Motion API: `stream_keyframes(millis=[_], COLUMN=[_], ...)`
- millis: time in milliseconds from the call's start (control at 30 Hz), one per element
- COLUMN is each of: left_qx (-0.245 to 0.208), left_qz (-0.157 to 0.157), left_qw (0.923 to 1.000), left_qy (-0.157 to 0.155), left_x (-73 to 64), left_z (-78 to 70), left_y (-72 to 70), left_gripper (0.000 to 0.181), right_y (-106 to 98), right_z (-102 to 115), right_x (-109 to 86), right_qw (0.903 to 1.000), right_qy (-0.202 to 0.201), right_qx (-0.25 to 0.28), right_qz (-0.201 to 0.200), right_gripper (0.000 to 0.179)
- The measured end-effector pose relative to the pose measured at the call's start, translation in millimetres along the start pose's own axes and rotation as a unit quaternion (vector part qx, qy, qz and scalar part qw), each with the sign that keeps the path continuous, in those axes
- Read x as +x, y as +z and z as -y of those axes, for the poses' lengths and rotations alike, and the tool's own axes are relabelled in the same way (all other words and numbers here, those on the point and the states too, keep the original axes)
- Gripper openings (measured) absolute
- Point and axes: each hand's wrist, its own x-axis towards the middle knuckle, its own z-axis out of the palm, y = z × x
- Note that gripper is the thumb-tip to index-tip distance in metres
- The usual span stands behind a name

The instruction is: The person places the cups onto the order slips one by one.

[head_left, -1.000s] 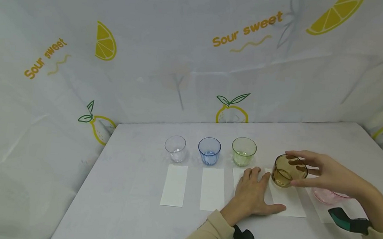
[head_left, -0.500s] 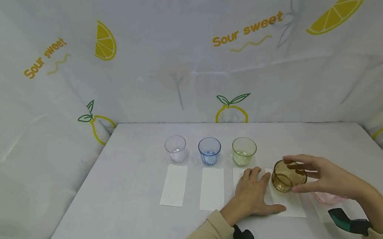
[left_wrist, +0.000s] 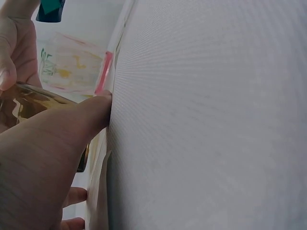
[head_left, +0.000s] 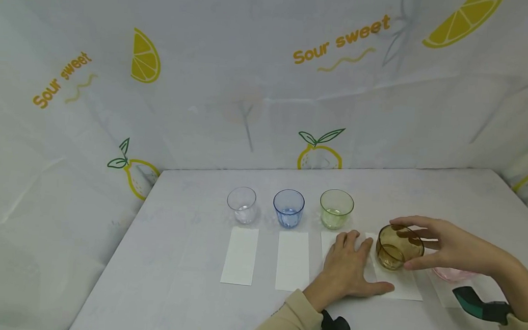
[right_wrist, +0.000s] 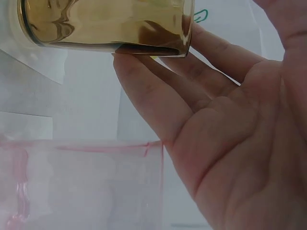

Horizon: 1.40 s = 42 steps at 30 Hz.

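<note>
My right hand (head_left: 458, 245) holds an amber glass cup (head_left: 393, 256) between thumb and fingers. The cup stands low over a white paper card (head_left: 404, 287) right of centre, tilted slightly in the head view. In the right wrist view the thumb lies along the side of the amber cup (right_wrist: 105, 24). My left hand (head_left: 346, 268) rests flat, fingers spread, over that card and the white card beside it (head_left: 327, 241). Its thumb is stretched out in front of the cup. Behind my right hand, a pink glass cup (head_left: 453, 274) is mostly hidden.
A clear cup (head_left: 242, 204), a blue cup (head_left: 288, 207) and a green cup (head_left: 336, 211) stand in a row at the back. White cards (head_left: 240, 258) lie in front of them, and another (head_left: 450, 295) lies by the pink cup. A lemon-print sheet (head_left: 204, 104) hangs behind.
My right hand has brought the amber cup down and slightly toward me onto the card area, slowing in the last half second. My left hand has stayed in place.
</note>
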Motion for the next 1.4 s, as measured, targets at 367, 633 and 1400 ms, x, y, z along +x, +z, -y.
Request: stream_keyframes(millis=[367, 633, 1400], left_qx=[0.001, 0.003, 0.048], left_qz=[0.004, 0.003, 0.012], left_qw=[1.0000, 1.0000, 0.9988], left_qy=[0.002, 0.000, -0.001], left_x=[1.3, 0.2, 1.2], left_z=[-0.7, -0.4, -3.0], left_y=[-0.2, -1.7, -0.1], left_gripper=[0.096, 0.095, 0.094], right_y=[0.1, -2.4, 4.3], right_z=[0.8, 1.3, 11.1], right_x=[0.5, 0.9, -0.2], right_qw=[0.9997, 0.9971, 0.9942], right_qy=[0.013, 0.054, 0.049], right_qx=[-0.015, -0.036, -0.095], right_qz=[0.012, 0.040, -0.006], right_gripper=[0.073, 0.076, 0.078])
